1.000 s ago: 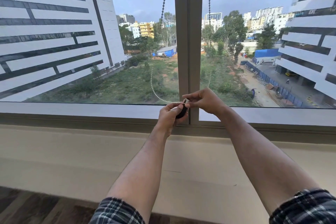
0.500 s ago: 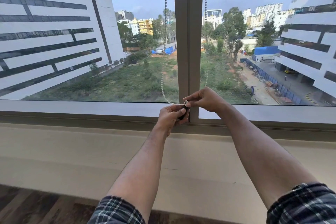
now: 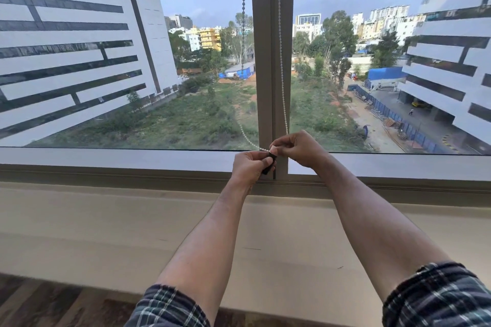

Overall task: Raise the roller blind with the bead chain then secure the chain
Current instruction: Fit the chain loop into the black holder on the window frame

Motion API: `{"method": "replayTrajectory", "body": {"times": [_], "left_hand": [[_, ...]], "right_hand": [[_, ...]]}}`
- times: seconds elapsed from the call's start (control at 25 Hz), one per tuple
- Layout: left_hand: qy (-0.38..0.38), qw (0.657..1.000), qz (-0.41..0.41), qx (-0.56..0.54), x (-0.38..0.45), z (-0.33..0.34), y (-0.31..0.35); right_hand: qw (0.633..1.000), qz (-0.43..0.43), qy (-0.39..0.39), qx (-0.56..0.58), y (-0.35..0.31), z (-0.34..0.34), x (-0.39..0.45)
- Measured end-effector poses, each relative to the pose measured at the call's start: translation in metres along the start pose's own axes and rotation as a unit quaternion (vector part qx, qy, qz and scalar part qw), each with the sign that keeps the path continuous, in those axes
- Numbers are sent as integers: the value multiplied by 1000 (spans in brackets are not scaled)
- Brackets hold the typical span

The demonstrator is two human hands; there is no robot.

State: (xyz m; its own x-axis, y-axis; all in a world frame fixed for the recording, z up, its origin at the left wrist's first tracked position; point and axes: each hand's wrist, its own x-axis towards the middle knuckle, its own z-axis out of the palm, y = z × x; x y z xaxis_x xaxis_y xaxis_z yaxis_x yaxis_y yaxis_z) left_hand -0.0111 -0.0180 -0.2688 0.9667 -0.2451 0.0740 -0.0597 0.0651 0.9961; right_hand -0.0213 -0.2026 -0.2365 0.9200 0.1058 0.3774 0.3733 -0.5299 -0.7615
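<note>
The bead chain hangs in two strands from above the frame, one on each side of the window's centre post, and its loop ends at my hands. My left hand grips a small black chain holder at the foot of the post. My right hand pinches the chain just above the holder, thumb and fingers closed on the beads. The roller blind itself is out of view above; the whole pane is uncovered.
A wide beige sill and wall run below the window frame. Dark wood floor shows at the bottom left. Outside the glass are tall white buildings, trees and a grassy lot.
The left strand, slack and bowed out to the left a second ago, now hangs closer to the post. Both hands stay at the foot of the post.
</note>
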Motion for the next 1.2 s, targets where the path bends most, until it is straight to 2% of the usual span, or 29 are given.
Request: {"method": "replayTrajectory", "body": {"times": [0.16,0.32,0.4,0.44,0.56,0.68,0.8,1.0,1.2], "left_hand": [[43,999,21,0,7,10,-10],[48,998,35,-29,9,16,-16],[56,998,31,-18,10,17,-21],[61,998,27,-6,10,15,-26],[69,996,4,48,10,7,-43],[59,994,-20,94,11,-3,-54],[47,993,-27,105,11,-7,-55],[47,986,-27,155,15,-8,-48],[25,980,-25,195,18,-11,-44]], "right_hand": [[999,-7,34,-12,1,7,1],[961,-118,220,-123,6,35,-10],[946,-83,288,-125,15,49,-23],[944,-56,297,-131,21,55,-28],[950,22,266,-161,41,65,-36],[980,79,170,-60,48,66,-35],[993,70,99,-2,51,67,-35],[990,71,118,12,51,69,-35],[993,60,104,7,51,68,-36]]}}
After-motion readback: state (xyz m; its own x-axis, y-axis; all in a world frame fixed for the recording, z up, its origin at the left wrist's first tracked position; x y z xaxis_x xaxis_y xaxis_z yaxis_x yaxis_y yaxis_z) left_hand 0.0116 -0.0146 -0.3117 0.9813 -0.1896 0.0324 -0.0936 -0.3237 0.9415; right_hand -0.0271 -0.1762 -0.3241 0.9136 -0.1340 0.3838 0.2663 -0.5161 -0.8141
